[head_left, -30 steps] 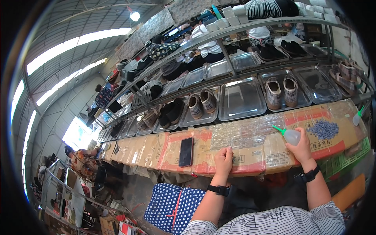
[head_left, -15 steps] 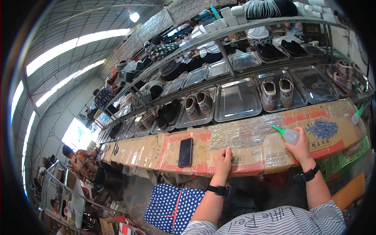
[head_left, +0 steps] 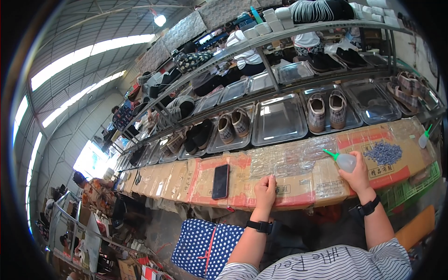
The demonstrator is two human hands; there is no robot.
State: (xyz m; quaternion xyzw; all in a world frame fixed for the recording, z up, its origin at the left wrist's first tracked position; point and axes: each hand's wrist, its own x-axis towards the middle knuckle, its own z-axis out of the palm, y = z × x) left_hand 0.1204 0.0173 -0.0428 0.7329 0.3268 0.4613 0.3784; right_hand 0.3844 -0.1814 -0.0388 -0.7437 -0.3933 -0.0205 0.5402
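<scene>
- The right hand [head_left: 358, 175], right of centre, grips a small translucent squeeze bottle with a green nozzle [head_left: 344, 160], tip pointing to the upper left.
- The left hand [head_left: 265, 189] rests flat at the near edge of the cardboard-covered workbench [head_left: 298, 189], at centre frame.
- A black smartphone [head_left: 220, 181] lies on the cardboard, left of that hand.
- A heap of small blue-grey pieces [head_left: 382, 152] sits beyond the bottle.
- Above, shiny metal trays [head_left: 279, 122] hold pairs of cloth shoes [head_left: 327, 110].
- A blue polka-dot fabric bag [head_left: 205, 245] lies at the lower centre.

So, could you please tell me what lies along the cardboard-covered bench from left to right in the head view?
Black phone → left hand → clear plastic sheet → squeeze bottle with green nozzle in the right hand → pile of small bluish pieces → second squeeze bottle.
</scene>
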